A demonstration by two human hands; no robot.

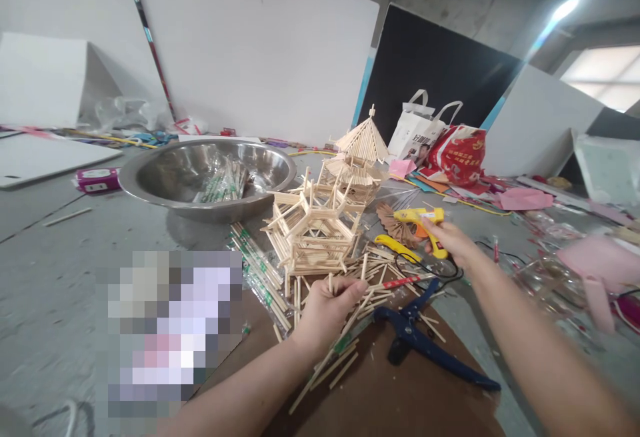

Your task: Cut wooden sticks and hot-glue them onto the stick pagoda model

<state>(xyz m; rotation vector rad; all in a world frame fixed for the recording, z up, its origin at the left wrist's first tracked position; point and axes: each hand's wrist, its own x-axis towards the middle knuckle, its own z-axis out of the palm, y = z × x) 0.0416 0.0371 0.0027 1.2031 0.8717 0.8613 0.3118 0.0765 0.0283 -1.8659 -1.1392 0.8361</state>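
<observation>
My left hand (327,310) is closed on a thin wooden stick (356,313) and rests just below a hexagonal stick frame (311,230) on the floor. My right hand (447,240) grips the handle of a yellow glue gun (419,218) to the right of the frame. Behind the frame stands a finished stick pavilion (361,153) with a pointed roof. Loose sticks (373,277) lie scattered between my hands.
Blue-handled cutters (425,343) lie on a brown board (390,390). A steel basin (200,173) holds wrapped chopsticks, with more packs (257,270) beside it. Bags (440,143), pink paper (595,260) and white panels (260,43) surround the floor. A blurred patch sits lower left.
</observation>
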